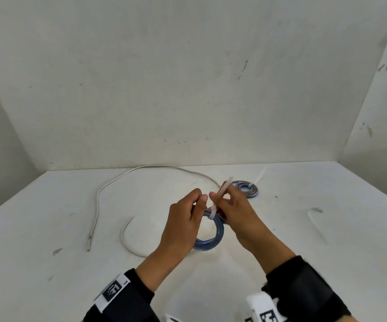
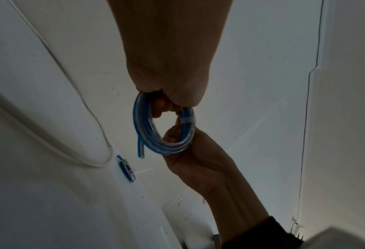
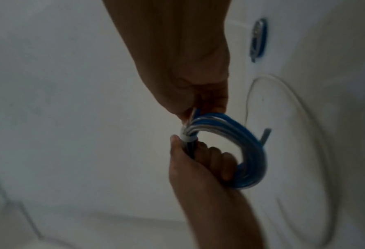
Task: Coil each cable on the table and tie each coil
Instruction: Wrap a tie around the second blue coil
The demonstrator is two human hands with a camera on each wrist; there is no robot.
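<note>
The blue cable coil [image 1: 211, 235] was held just above the desk [image 1: 48, 228], near the middle of its near half, so that both hands could work round it freely. It was gripped by the left hand [image 1: 183, 219], whose fingers were curled through the ring and round its left side; this kept the turns bundled together while the tie was closed. A white cable tie [image 1: 213, 213] was already wrapped round the top of the coil, and its long tail [image 1: 222, 191] was pinched by the right hand [image 1: 236, 210], pointing up and away toward the far edge. The tail was probably being drawn through its head, with the left hand serving as the counter-hold, so the tightening of this tie was judged to be the step in hand.

A second blue coil [image 1: 246, 189], already bound, was laid flat toward the far edge, right of centre, out of the working space. A long white cable [image 1: 109, 189] was left uncoiled, looping from the far edge down the left half of the desk, with another pale curved length [image 1: 127, 240] near the held coil; whether these were one cable could not be told. A spare pale tie [image 1: 315, 221] lay toward the right edge, presumably kept for the remaining cable.
</note>
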